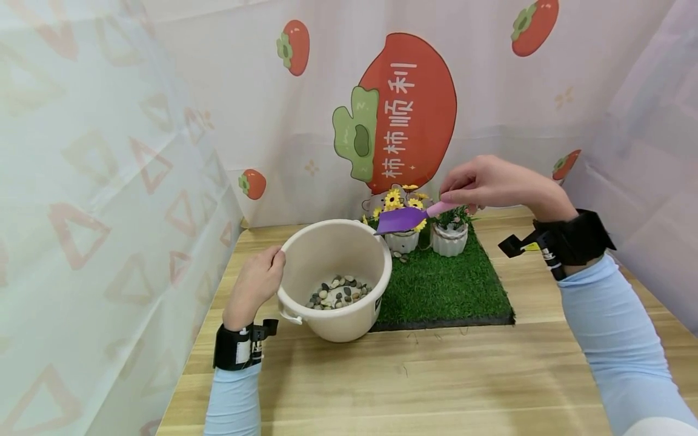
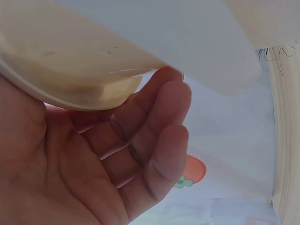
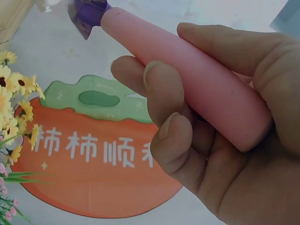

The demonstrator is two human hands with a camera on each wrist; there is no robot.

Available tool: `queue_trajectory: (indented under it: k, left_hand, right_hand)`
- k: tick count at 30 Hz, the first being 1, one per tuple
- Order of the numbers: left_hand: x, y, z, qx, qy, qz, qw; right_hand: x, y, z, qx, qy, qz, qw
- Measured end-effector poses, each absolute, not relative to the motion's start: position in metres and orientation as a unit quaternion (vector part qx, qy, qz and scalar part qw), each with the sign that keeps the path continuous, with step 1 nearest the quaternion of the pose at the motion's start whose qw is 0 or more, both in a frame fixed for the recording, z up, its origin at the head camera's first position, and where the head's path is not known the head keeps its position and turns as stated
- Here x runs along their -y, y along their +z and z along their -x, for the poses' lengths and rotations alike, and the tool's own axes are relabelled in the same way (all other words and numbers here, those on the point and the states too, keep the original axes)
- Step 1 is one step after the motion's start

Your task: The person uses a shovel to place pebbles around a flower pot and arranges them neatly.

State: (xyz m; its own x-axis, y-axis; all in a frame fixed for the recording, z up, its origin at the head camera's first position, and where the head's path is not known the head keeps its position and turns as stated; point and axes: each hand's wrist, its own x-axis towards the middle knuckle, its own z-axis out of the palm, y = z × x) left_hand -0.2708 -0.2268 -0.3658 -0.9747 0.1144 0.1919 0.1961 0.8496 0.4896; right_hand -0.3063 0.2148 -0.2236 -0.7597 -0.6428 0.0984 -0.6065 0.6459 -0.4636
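Observation:
My left hand [image 1: 256, 280] grips the rim of a cream plastic bucket [image 1: 334, 327] at its left side, fingers curled over the edge in the left wrist view. Several grey, white and brown pebbles [image 1: 349, 280] lie at the bottom of the bucket. My right hand [image 1: 493, 183] holds a small garden trowel [image 1: 403, 220] by its pink handle [image 3: 187, 70], the fingers wrapped round it. The trowel's purple blade points left, its tip overlapping the bucket's right rim in the head view. No pebbles show on the blade.
A square of artificial turf [image 1: 452, 290] lies right of the bucket on the wooden table [image 1: 463, 381]. On it stand two white pots, one with yellow flowers [image 1: 402, 242] and one with a green plant [image 1: 449, 240]. A few pebbles [image 1: 400, 257] lie by the pots. A printed curtain [image 1: 305, 151] hangs behind.

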Motion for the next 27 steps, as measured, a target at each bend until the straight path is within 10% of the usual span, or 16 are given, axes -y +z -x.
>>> queue_trajectory:
  k: [27]
  left_hand:
    - [0.226,-0.366,0.269,0.959,-0.262,0.082,0.071]
  right_hand:
    - [-0.134,-0.206,0.316,-0.897,-0.128,0.394,0.156]
